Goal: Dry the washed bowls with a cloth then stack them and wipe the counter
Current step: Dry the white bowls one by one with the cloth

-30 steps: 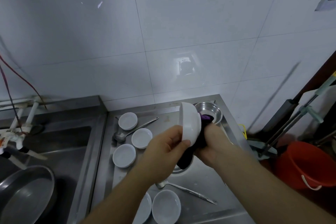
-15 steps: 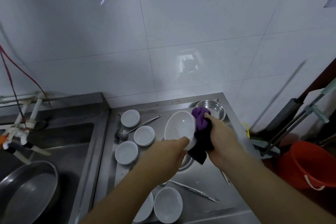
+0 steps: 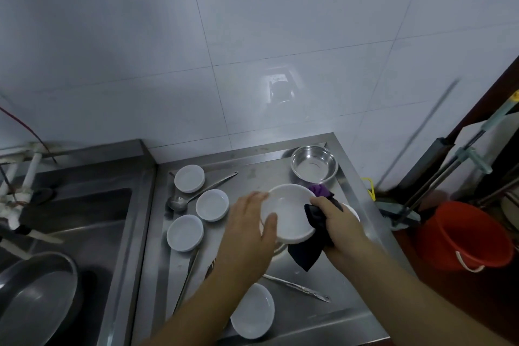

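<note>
Your left hand [image 3: 250, 222] grips the white bowl [image 3: 290, 212], mouth up, above the surface's [image 3: 252, 174] middle. Your right hand [image 3: 335, 222], closed on the dark cloth [image 3: 309, 247], meets its right rim.

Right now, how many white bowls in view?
5 clear: one held, three at counter left, one near edge. A sixth may hide behind the right hand.

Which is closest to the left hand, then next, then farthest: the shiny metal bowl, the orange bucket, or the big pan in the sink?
From the left hand:
1. Metal bowl, back right of the counter.
2. Big pan, far left, in the sink.
3. Orange bucket, far right, off the counter.
</note>
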### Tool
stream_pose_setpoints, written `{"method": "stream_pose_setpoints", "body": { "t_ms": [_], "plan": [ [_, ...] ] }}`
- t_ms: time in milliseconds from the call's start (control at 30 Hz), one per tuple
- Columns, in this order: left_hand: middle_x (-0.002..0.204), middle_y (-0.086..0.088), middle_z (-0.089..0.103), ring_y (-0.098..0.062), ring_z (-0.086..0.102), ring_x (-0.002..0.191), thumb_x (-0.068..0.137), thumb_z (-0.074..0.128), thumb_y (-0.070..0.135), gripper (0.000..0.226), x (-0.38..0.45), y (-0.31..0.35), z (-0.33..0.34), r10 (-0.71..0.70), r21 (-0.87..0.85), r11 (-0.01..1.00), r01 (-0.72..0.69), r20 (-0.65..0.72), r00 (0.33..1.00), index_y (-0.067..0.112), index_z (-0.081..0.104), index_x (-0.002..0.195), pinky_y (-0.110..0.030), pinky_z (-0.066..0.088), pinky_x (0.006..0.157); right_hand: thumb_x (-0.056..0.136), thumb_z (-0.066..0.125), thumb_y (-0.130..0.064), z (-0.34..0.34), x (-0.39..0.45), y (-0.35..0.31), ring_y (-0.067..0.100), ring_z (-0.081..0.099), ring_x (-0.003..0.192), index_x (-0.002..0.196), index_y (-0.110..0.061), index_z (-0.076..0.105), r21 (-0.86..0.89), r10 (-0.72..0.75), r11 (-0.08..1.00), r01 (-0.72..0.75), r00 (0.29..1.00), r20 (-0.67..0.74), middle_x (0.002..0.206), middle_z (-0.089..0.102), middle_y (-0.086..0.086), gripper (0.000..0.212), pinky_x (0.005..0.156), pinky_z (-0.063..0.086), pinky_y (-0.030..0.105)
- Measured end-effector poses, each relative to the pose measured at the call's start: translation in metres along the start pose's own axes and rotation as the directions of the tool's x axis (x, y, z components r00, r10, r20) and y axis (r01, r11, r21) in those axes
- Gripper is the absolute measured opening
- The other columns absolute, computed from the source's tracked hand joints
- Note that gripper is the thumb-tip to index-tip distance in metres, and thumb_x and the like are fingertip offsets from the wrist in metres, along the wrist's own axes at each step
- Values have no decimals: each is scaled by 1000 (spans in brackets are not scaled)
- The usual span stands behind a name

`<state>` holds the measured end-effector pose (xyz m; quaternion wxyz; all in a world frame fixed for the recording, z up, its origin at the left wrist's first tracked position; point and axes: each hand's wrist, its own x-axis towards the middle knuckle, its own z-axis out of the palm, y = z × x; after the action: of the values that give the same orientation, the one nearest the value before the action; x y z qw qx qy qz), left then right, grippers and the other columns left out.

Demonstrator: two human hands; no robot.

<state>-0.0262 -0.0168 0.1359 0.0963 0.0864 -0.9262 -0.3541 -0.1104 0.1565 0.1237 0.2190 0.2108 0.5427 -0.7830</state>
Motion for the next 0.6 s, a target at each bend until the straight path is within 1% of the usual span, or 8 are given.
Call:
{"method": "stream_pose_setpoints", "body": {
  "t_ms": [100, 133, 200, 267, 333, 400, 500, 600],
  "plan": [
    [122, 10, 67, -6, 64, 106, 111, 43, 41, 17, 0, -7, 18, -314, -257, 897, 360, 202, 928, 40, 59, 116, -24, 52, 93, 92, 72, -12, -18, 8, 7, 21, 66, 65, 83, -12, 69, 1, 15, 1000, -15, 1000, 5, 75, 67, 8, 10, 63, 55, 34],
    [116, 5, 72, -10, 70, 100, 111, 44, 39, 21, 0, -7, 25, -369, -352, 820, 452, 279, 887, 36, 65, 111, -27, 57, 88, 92, 72, -11, -24, 10, 8, 20, 65, 62, 80, -12, 68, -3, 23, 1000, -23, 1000, 5, 73, 65, 7, 13, 60, 55, 33],
    [110, -6, 77, -20, 76, 97, 110, 49, 28, 23, -1, -6, 38, -453, -536, 591, 602, 397, 798, 26, 72, 114, -36, 64, 89, 91, 72, -10, -38, 16, 11, 17, 62, 57, 82, -12, 67, -27, 37, 999, -37, 999, -6, 70, 64, 7, 11, 53, 53, 30],
    [105, -8, 80, -23, 79, 95, 108, 54, 21, 22, 1, -5, 49, -482, -614, 430, 661, 463, 744, 19, 75, 114, -36, 65, 84, 90, 74, -11, -54, 21, 12, 19, 65, 60, 92, -11, 70, -37, 65, 997, -66, 998, -23, 72, 67, 7, 5, 55, 54, 31],
    [101, -5, 81, -20, 79, 93, 107, 56, 19, 20, 3, -2, 60, -480, -607, 397, 688, 502, 720, 17, 75, 115, -31, 65, 78, 88, 77, -12, -73, 28, 12, 22, 67, 65, 101, -9, 72, -73, 90, 993, -93, 995, -38, 75, 70, 9, 15, 60, 56, 35],
    [101, -5, 81, -19, 79, 93, 107, 57, 19, 20, 5, 2, 72, -476, -580, 411, 703, 521, 708, 17, 75, 115, -28, 64, 76, 86, 80, -10, -92, 34, 13, 26, 70, 68, 107, -7, 72, -125, 100, 986, -108, 993, -67, 78, 73, 12, 23, 62, 58, 37],
    [101, -4, 82, -18, 79, 94, 107, 57, 17, 20, 6, 12, 92, -479, -542, 424, 726, 546, 687, 16, 76, 114, -27, 64, 77, 84, 82, -4, -120, 45, 16, 32, 77, 74, 108, -8, 71, -193, 72, 976, -97, 988, -133, 84, 78, 14, 26, 69, 65, 45],
    [99, -1, 82, -17, 79, 93, 107, 57, 15, 19, 9, 23, 114, -494, -509, 418, 752, 567, 659, 16, 75, 114, -27, 63, 77, 81, 87, -4, -146, 55, 17, 41, 78, 89, 109, -10, 72, -258, 67, 959, -115, 979, -191, 95, 79, 18, 33, 80, 65, 56]
  ]
}}
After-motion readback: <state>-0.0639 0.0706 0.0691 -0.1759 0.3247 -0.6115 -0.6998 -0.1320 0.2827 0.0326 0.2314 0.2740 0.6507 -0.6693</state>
